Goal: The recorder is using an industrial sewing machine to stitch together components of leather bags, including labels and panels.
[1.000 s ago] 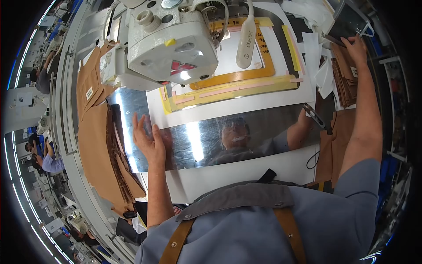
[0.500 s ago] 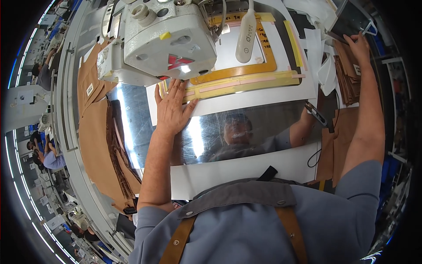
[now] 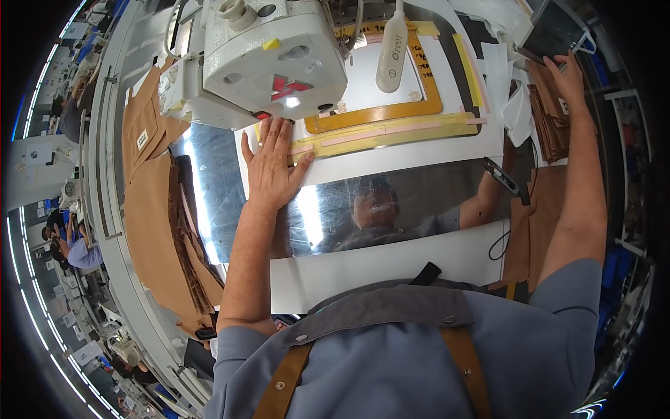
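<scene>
My left hand (image 3: 273, 164) lies flat with its fingers apart. Its fingertips rest on the near edge of a yellow-taped template frame (image 3: 391, 134), just under the head of a white industrial sewing machine (image 3: 276, 66). Far to the right, my right hand (image 3: 569, 78) reaches up to the lower edge of a dark panel (image 3: 555, 28), fingers apart and nothing visible in them. A stack of brown pieces (image 3: 548, 126) lies beside that wrist. Inside the template sits an amber inner frame (image 3: 377, 114), partly hidden by the machine head.
A white handheld device (image 3: 392, 59) hangs over the template. Black thread snips (image 3: 502, 177) lie at the right of the shiny metal plate (image 3: 391, 209). More brown pieces (image 3: 150, 230) are piled at left. Crumpled white material (image 3: 516, 119) lies near the right stack. Other people work far left.
The view has shifted slightly. My left hand stays flat on the template; my right hand remains at the panel's edge, with its fingers slightly moved.
</scene>
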The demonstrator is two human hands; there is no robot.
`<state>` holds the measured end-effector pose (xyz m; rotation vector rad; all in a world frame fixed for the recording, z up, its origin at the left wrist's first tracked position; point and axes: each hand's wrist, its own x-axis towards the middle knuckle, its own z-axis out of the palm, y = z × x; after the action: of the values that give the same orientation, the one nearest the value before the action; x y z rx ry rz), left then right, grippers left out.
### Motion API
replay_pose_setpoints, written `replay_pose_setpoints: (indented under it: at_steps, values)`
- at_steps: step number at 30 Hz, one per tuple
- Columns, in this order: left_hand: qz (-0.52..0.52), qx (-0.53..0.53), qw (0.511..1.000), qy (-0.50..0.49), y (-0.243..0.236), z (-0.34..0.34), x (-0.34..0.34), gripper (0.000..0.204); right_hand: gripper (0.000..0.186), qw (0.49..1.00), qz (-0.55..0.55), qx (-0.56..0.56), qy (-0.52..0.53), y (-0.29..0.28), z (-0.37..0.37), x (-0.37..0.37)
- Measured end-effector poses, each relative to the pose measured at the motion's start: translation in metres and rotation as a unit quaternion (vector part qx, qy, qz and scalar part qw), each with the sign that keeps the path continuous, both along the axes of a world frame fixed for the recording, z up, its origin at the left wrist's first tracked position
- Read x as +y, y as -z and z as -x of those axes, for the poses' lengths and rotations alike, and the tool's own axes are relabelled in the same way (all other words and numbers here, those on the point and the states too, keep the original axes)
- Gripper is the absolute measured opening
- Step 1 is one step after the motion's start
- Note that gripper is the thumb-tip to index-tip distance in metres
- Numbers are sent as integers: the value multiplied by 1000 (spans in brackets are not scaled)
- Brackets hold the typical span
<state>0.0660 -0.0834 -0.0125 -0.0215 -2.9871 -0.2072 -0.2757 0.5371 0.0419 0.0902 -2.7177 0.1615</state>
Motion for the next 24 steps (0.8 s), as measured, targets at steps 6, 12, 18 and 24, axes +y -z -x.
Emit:
replay_pose_setpoints:
  at_steps: [6, 12, 18, 24]
  values:
    - [2, -2, 1000, -12, 3, 3, 2, 85, 62, 998, 53, -34, -2, 8, -22, -2]
    - [26, -20, 999, -28, -5, 8, 4, 82, 43, 992, 16, 65, -104, 16, -52, -31]
    - [16, -4, 1000, -12, 1, 11, 0, 79, 33, 984, 48, 119, -124, 17, -62, -39]
    - [14, 3, 999, -50, -13, 1, -5, 82, 45, 996, 59, 58, -10, -6, -53, -63]
